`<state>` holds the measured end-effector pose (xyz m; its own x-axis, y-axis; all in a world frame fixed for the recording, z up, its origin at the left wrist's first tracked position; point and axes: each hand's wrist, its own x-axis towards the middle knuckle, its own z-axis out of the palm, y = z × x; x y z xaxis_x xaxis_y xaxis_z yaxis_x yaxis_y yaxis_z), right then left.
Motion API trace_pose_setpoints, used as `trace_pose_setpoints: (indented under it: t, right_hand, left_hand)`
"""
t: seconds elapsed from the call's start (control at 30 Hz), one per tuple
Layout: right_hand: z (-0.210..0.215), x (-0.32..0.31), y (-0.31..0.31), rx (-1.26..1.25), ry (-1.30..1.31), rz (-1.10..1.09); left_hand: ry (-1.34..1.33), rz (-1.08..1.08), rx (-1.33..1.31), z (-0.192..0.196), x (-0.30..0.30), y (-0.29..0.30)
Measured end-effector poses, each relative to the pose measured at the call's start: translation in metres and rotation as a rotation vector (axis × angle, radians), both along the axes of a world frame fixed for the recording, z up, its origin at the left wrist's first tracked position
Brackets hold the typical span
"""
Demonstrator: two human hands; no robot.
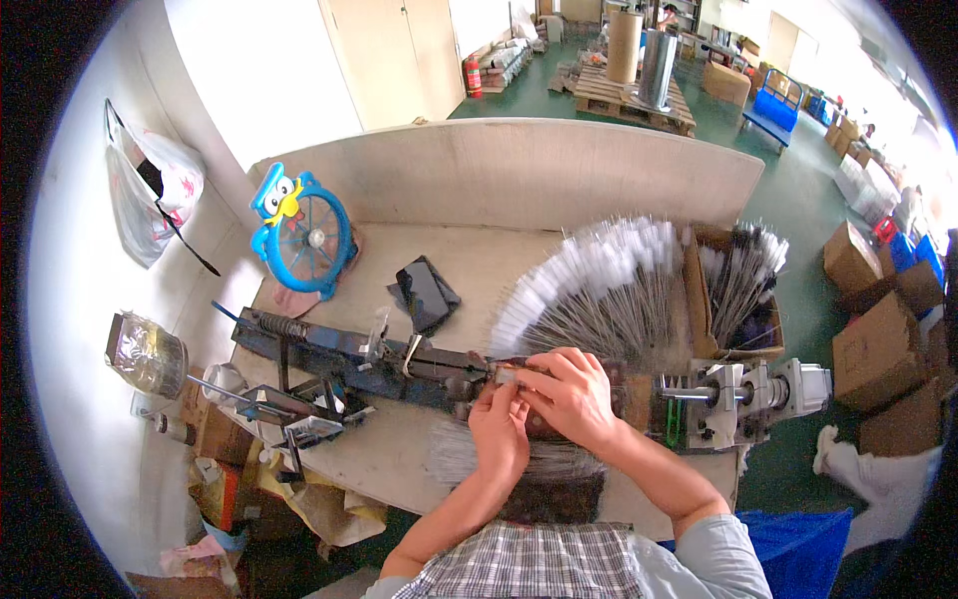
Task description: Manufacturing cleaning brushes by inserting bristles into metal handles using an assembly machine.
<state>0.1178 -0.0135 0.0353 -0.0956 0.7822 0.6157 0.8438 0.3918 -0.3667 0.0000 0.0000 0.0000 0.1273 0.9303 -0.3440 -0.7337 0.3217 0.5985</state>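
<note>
Machine of dark metal crosses the bench mid-frame; at centre, left hand and right hand pinch narrowly over it, anything held I cannot tell. White-tipped wires fan above, right of centre.

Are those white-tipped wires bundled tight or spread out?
Spread: the white-tipped wires fan out on the bench, white ends in a wide arc, stems converging toward the right hand.

We are cataloguing one pale desk with a raised back panel; it is carrying a blue bird-faced fan, a flat dark object, a long dark machine, fanned white-tipped wires and a cardboard box.
</note>
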Motion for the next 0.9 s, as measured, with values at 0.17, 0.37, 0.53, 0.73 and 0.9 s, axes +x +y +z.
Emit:
trace_pose_setpoints:
  t: [0.17, 0.37, 0.53, 0.73, 0.9]
  right_hand:
    - [-0.005, 0.004, -0.002, 0.034, -0.015, 0.002]
    - [0.000, 0.001, 0.001, 0.073, -0.016, -0.027]
    - [0.010, 0.007, -0.008, -0.032, -0.051, -0.064]
    - [0.002, 0.012, -0.020, -0.100, -0.097, -0.048]
    - [0.012, 0.022, -0.024, -0.083, -0.046, -0.030]
  left_hand:
    - [0.001, 0.001, -0.003, -0.002, 0.006, -0.005]
    - [-0.042, -0.022, 0.027, -0.019, -0.001, -0.001]
    - [-0.003, -0.016, -0.062, 0.002, -0.003, -0.001]
    - [0.033, -0.114, -0.012, 0.004, -0.013, -0.004]
    - [0.109, -0.176, -0.014, 0.006, -0.011, -0.007]
